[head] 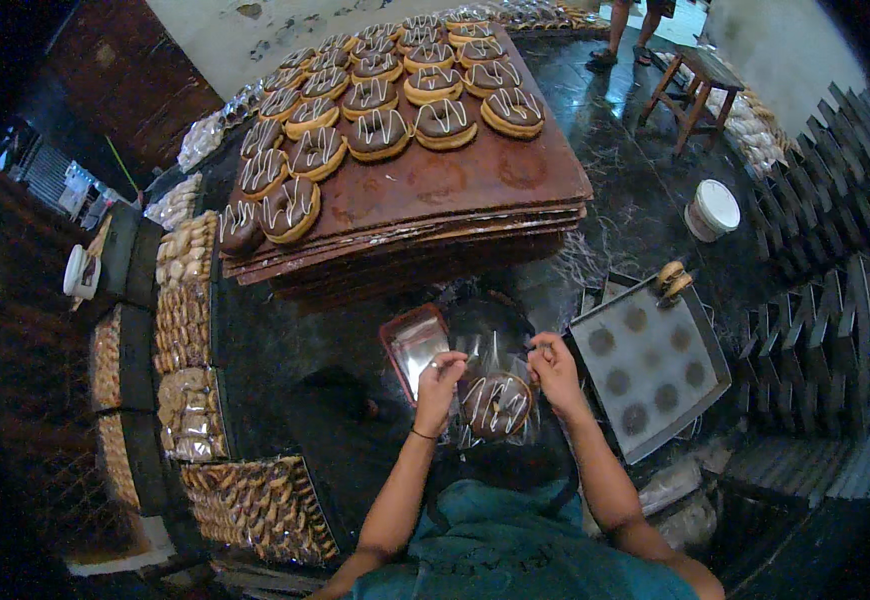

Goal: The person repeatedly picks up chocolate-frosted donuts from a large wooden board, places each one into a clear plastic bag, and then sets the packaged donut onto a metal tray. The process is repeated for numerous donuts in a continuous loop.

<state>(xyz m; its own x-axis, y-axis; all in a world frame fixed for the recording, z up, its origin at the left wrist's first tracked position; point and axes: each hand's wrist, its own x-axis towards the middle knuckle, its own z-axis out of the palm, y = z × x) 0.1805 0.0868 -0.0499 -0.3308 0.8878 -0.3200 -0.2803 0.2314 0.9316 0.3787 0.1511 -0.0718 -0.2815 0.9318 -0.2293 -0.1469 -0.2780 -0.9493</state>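
A ring doughnut (486, 405) with chocolate glaze and white icing lines lies inside a clear plastic bag (496, 351) in front of my body. My left hand (441, 381) pinches the bag at its left edge, thumb and fingertips together. At the bag's right edge, my right hand (555, 373) has its fingers bent and closed on the plastic. Just beyond my left hand rests a red-rimmed tray (393, 337) holding clear plastic sheets or bags (420, 341). Several more glazed doughnuts (381, 135) stand in rows on a stack of brown boards (435, 187) ahead.
On my right is a metal tray (651, 360) with dark round marks and a doughnut (673, 279) at its far corner. Packed baked goods (255, 506) fill trays to my left. Farther off are a white bucket (714, 208), a wooden stool (705, 82) and a person's legs (618, 30).
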